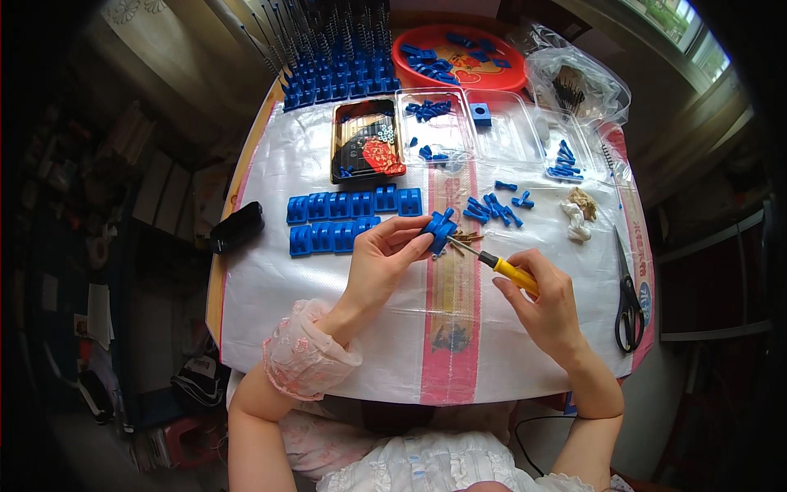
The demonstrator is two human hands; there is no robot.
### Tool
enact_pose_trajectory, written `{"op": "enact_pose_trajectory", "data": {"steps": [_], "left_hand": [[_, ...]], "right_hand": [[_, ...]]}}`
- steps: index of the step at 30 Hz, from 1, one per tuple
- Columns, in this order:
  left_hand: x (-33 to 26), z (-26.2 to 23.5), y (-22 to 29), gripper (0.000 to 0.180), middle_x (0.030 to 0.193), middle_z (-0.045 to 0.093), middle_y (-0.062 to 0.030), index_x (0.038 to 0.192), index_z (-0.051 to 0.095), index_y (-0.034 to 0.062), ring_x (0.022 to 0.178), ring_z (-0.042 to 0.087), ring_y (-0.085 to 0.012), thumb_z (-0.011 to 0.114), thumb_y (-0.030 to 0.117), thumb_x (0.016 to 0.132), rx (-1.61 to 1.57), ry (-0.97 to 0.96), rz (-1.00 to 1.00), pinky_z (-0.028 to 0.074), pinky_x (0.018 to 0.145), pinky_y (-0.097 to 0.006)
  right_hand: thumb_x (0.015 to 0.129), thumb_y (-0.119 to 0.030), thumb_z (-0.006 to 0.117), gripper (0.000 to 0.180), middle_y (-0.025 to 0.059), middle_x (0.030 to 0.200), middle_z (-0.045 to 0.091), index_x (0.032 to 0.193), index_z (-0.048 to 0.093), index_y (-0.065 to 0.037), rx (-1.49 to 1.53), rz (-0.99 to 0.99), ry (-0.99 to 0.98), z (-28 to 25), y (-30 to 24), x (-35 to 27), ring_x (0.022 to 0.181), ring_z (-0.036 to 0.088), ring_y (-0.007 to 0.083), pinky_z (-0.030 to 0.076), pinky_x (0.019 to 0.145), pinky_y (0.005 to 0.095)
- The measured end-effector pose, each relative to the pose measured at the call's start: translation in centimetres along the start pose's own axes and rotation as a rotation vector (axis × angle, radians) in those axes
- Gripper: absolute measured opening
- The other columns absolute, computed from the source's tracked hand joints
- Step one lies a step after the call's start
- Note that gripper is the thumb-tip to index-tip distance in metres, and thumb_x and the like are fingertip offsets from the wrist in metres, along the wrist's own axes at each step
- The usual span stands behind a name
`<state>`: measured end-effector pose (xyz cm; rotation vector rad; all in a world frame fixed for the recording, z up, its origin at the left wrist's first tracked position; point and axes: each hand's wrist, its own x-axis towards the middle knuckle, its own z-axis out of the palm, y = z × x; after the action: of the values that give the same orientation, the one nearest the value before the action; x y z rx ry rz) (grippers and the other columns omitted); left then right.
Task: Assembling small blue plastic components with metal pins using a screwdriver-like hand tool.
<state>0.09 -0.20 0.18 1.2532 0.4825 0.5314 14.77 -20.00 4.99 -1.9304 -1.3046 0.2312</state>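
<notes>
My left hand (pixel 382 261) grips a small blue plastic block (pixel 440 229) above the middle of the table. In my right hand (pixel 543 305) is a screwdriver with a yellow handle (pixel 508 269); its metal tip points up-left and touches the block. Just behind my left hand lie two rows of finished blue blocks (pixel 352 205) side by side. A loose pile of small blue pieces (pixel 492 209) lies to the right of the held block.
Black scissors (pixel 628 300) lie at the right edge. A black tray (pixel 365 139) and clear trays (pixel 492 131) with small parts stand farther back, then a red basin (pixel 459 57) and blue blocks with springs (pixel 336 78). A black case (pixel 236 227) sits left.
</notes>
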Motion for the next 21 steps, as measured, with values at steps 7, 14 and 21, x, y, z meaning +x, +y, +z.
{"op": "enact_pose_trajectory", "data": {"steps": [7, 14, 21], "left_hand": [[0.15, -0.09, -0.16, 0.028, 0.107, 0.074, -0.0113, 0.120, 0.067, 0.0020, 0.097, 0.071, -0.0151, 0.070, 0.007, 0.093, -0.020, 0.018, 0.016, 0.057, 0.085, -0.027], [0.06, 0.01, -0.18, 0.029, 0.106, 0.074, -0.0111, 0.121, 0.067, 0.0010, 0.095, 0.071, -0.0146, 0.070, 0.007, 0.092, -0.011, 0.022, 0.016, 0.057, 0.084, -0.027], [0.05, 0.08, -0.15, 0.029, 0.107, 0.074, -0.0113, 0.121, 0.067, 0.0009, 0.096, 0.071, -0.0147, 0.070, 0.007, 0.092, -0.004, 0.022, 0.016, 0.057, 0.084, -0.026]], "right_hand": [[0.092, -0.007, 0.065, 0.014, 0.0174, 0.090, 0.064, 0.096, 0.057, 0.003, -0.048, 0.029, -0.050, -0.14, 0.30, 0.05, 0.075, 0.064, 0.0335, 0.050, 0.065, 0.0379], [0.088, -0.005, 0.071, 0.018, 0.0131, 0.087, 0.064, 0.098, 0.057, -0.001, -0.006, 0.014, 0.004, 0.32, 0.39, -0.29, 0.073, 0.067, 0.0297, 0.052, 0.059, 0.0361], [0.088, -0.006, 0.070, 0.018, 0.0153, 0.092, 0.063, 0.100, 0.058, 0.000, 0.039, -0.052, 0.048, 0.16, -0.07, -0.02, 0.075, 0.066, 0.0317, 0.052, 0.061, 0.0377]]}}
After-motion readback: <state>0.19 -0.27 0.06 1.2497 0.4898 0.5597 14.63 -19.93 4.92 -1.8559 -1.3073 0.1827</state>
